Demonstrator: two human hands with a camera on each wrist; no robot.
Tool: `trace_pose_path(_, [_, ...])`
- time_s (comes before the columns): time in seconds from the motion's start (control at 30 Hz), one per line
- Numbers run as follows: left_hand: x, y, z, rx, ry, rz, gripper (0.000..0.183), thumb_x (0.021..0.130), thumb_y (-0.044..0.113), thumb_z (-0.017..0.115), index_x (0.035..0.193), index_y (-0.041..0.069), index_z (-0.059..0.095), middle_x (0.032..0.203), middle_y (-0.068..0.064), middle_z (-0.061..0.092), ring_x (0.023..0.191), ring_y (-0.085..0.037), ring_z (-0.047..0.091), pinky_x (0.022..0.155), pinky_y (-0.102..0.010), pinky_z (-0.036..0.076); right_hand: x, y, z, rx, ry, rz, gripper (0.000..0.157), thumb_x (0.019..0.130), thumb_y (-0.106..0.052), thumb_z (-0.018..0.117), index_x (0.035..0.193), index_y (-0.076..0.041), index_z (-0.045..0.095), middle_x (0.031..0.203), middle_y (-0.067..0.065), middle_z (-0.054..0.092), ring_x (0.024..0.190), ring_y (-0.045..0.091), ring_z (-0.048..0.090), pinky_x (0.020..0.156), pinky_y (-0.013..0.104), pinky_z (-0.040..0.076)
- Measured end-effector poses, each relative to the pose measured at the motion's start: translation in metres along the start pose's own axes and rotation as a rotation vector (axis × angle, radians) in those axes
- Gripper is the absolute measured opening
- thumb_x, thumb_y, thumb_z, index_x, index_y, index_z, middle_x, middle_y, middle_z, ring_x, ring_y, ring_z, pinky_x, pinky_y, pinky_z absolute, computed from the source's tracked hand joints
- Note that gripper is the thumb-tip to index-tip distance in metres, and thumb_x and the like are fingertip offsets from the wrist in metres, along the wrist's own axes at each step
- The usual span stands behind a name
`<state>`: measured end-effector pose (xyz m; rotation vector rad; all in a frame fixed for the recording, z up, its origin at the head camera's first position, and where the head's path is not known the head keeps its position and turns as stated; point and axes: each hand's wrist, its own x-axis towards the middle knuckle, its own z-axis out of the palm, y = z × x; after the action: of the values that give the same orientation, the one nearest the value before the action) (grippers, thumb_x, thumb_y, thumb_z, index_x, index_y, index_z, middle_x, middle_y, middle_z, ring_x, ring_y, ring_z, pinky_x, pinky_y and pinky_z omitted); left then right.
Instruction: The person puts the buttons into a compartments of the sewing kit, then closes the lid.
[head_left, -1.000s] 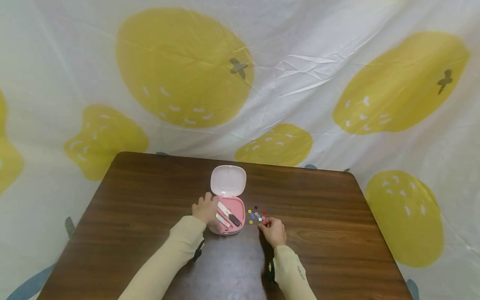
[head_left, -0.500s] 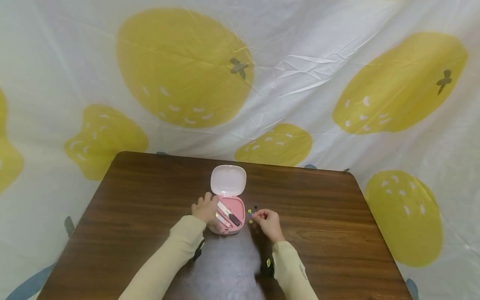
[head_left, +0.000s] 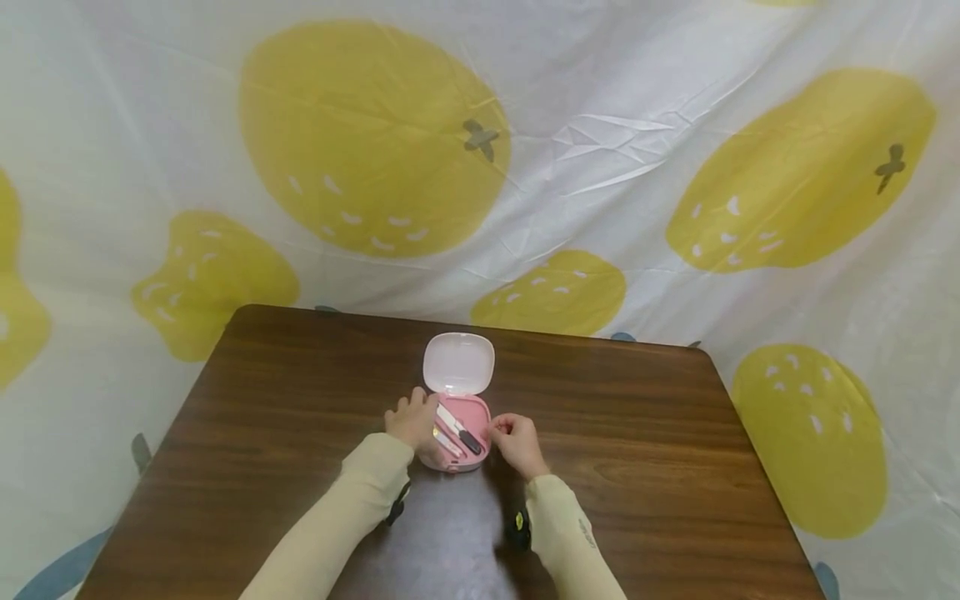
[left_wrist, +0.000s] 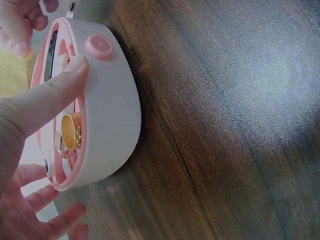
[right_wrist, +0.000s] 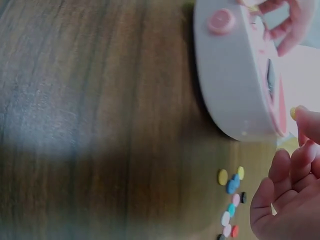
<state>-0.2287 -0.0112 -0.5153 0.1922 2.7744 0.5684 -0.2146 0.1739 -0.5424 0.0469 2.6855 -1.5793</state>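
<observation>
The left hand (head_left: 410, 422), fingers spread, rests its thumb on the rim of the case (left_wrist: 112, 110); right of the case, the right hand (head_left: 519, 447) pinches a yellow disc (right_wrist: 293, 113) near loose discs (right_wrist: 231, 187).

Box (right_wrist: 225, 75) and discs (right_wrist: 222, 176) on table (head_left: 637, 417)

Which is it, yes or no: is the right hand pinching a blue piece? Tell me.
No, the right hand pinches a small yellow piece, while blue pieces lie on the table.

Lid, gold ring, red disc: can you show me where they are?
Lid (head_left: 458, 363): head view, inner face.
Gold ring (left_wrist: 78, 131): left wrist view, outer band.
Red disc (right_wrist: 235, 231): right wrist view, visible face.
</observation>
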Motion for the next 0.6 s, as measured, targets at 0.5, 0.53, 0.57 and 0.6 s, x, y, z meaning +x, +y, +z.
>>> trace_pose_path(0.5, [-0.0032, -0.0014, -0.0027, -0.013, 0.023, 0.023, 0.106, 0.040, 0.033, 0.090, 0.132, 0.013, 0.041, 0.122, -0.014, 0.039, 0.107, -0.035, 0.042, 0.084, -0.054, 0.037, 0.0005, -0.0041, 0.0107, -0.342, 0.033, -0.048, 0.006, 0.075, -0.009, 0.063, 0.068, -0.008, 0.064, 0.060, -0.003, 0.054, 0.055, 0.009, 0.046, 0.052, 0.024, 0.039])
trace_pose_path(0.53, [-0.0033, -0.0014, -0.0029, -0.015, 0.021, 0.025, 0.106, 0.041, 0.033, 0.090, 0.132, 0.013, 0.041, 0.122, -0.014, 0.039, 0.107, -0.035, 0.042, 0.084, -0.054, 0.037, 0.0006, -0.0048, 0.0106, -0.352, 0.035, -0.050, 0.006, 0.075, -0.009, 0.064, 0.069, -0.008, 0.064, 0.061, -0.002, 0.055, 0.055, 0.009, 0.046, 0.053, 0.025, 0.039])
trace_pose_path(0.57, [-0.0035, -0.0013, -0.0032, -0.017, 0.019, 0.027, 0.105, 0.041, 0.032, 0.090, 0.132, 0.013, 0.041, 0.122, -0.014, 0.039, 0.107, -0.035, 0.042, 0.084, -0.053, 0.037, 0.0007, -0.0049, 0.0105, -0.362, 0.039, -0.060, 0.006, 0.074, -0.008, 0.064, 0.069, -0.008, 0.065, 0.061, -0.002, 0.055, 0.056, 0.009, 0.046, 0.053, 0.025, 0.040])
trace_pose_path(0.6, [-0.0037, -0.0014, -0.0034, -0.018, 0.018, 0.028, 0.105, 0.041, 0.032, 0.090, 0.132, 0.013, 0.042, 0.122, -0.014, 0.039, 0.107, -0.035, 0.043, 0.083, -0.053, 0.038, 0.0008, -0.0049, 0.0107, -0.367, 0.041, -0.070, 0.006, 0.074, -0.008, 0.064, 0.069, -0.008, 0.065, 0.062, -0.002, 0.055, 0.057, 0.009, 0.047, 0.053, 0.025, 0.040])
